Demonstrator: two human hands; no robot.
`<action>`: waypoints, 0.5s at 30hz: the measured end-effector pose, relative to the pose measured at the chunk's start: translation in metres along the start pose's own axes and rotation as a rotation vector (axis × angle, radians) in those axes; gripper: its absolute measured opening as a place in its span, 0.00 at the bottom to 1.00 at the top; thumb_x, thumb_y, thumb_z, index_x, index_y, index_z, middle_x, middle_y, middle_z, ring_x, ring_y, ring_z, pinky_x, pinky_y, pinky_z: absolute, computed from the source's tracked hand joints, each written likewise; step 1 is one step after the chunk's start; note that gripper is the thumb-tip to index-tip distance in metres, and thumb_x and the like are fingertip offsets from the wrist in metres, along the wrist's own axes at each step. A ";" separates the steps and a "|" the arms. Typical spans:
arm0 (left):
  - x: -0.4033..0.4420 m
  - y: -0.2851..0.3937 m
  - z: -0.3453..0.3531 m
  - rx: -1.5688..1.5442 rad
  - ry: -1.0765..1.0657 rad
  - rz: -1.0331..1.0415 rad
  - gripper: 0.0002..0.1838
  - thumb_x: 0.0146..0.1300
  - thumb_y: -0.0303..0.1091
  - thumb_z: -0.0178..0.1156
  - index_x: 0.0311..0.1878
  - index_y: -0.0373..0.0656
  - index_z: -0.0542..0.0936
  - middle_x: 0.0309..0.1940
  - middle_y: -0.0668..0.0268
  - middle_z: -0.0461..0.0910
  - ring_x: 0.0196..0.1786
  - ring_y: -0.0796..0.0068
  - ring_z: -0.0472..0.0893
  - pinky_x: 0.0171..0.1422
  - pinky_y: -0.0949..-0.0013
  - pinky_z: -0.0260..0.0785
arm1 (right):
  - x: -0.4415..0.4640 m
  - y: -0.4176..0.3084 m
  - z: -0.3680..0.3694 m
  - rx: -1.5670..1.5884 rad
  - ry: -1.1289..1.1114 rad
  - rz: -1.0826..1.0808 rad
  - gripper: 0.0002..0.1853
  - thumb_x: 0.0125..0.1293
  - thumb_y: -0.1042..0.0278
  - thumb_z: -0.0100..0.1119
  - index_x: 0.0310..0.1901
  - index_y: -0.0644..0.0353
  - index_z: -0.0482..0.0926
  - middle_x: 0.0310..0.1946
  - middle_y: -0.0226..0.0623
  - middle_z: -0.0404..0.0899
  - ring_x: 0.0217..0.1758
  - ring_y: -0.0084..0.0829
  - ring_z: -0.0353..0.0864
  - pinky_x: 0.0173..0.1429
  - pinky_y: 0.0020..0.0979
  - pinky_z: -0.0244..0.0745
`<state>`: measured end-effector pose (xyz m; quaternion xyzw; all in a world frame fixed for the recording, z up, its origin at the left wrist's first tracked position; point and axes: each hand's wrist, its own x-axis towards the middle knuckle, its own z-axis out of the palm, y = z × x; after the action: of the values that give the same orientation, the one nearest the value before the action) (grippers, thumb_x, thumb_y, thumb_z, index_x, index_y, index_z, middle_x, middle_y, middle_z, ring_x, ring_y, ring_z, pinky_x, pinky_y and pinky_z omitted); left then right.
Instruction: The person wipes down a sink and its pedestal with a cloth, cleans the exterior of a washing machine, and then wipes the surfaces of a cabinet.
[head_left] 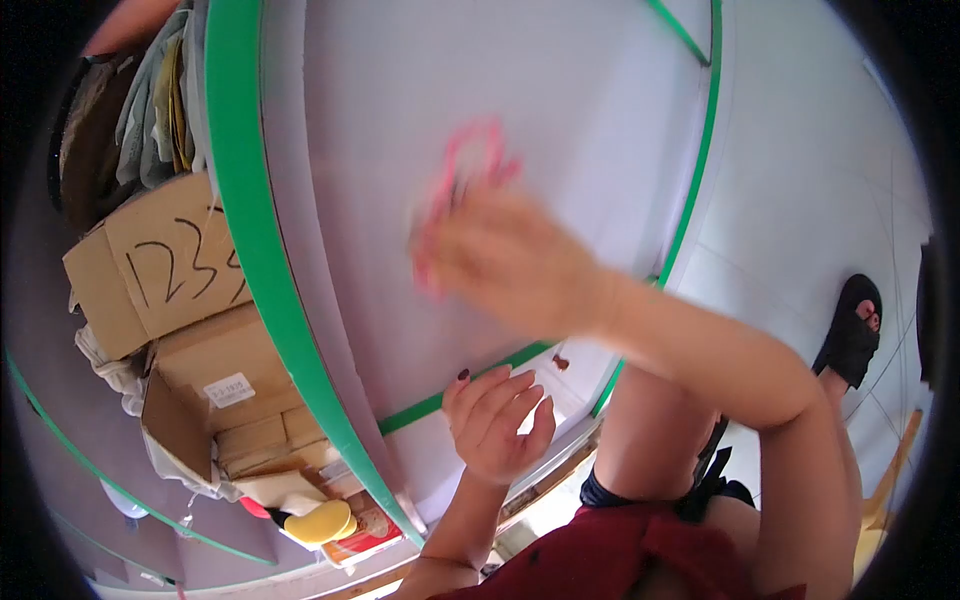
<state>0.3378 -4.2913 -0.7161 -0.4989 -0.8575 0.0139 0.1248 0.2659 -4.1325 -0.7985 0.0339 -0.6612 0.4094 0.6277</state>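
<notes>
My right hand (520, 260) is smeared by motion over the pale board. Its fingers are closed on a pink-edged cloth (477, 140), too blurred to show its exact shape. Part of the cloth sticks out past the fingers. Lower down, my left hand (497, 425) has its fingers apart and slightly curled, with dark nail colour on one finger. It holds nothing and lies over the board's near green edge; whether it touches the edge I cannot tell. The white board (390, 90) has green edging and a raised side on the left.
Left of the green edge (240, 170) stand an open cardboard box (260, 370), a box flap with handwritten numbers (175, 270) and stacked bags (165, 100). A yellow object (320, 522) lies below them. Pale tiled floor (790, 160) and a black sandal (850, 335) are at the right.
</notes>
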 end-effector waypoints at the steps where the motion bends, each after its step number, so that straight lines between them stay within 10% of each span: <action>1: -0.003 0.001 -0.006 0.009 -0.018 -0.004 0.09 0.45 0.30 0.68 0.32 0.50 0.81 0.35 0.71 0.83 0.45 0.70 0.79 0.61 0.62 0.60 | 0.011 0.015 -0.004 0.010 0.006 0.017 0.13 0.51 0.66 0.56 0.40 0.58 0.78 0.44 0.36 0.74 0.53 0.39 0.70 0.55 0.41 0.66; 15: 0.002 -0.004 -0.008 0.024 0.057 -0.030 0.09 0.46 0.30 0.67 0.31 0.52 0.80 0.35 0.74 0.83 0.44 0.72 0.80 0.67 0.61 0.54 | 0.013 0.009 -0.008 -0.052 0.099 0.046 0.15 0.47 0.69 0.60 0.39 0.64 0.79 0.43 0.38 0.74 0.46 0.37 0.72 0.50 0.32 0.72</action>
<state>0.3356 -4.2921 -0.7073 -0.4846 -0.8608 0.0081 0.1553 0.2646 -4.1159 -0.7933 -0.0178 -0.6404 0.4074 0.6508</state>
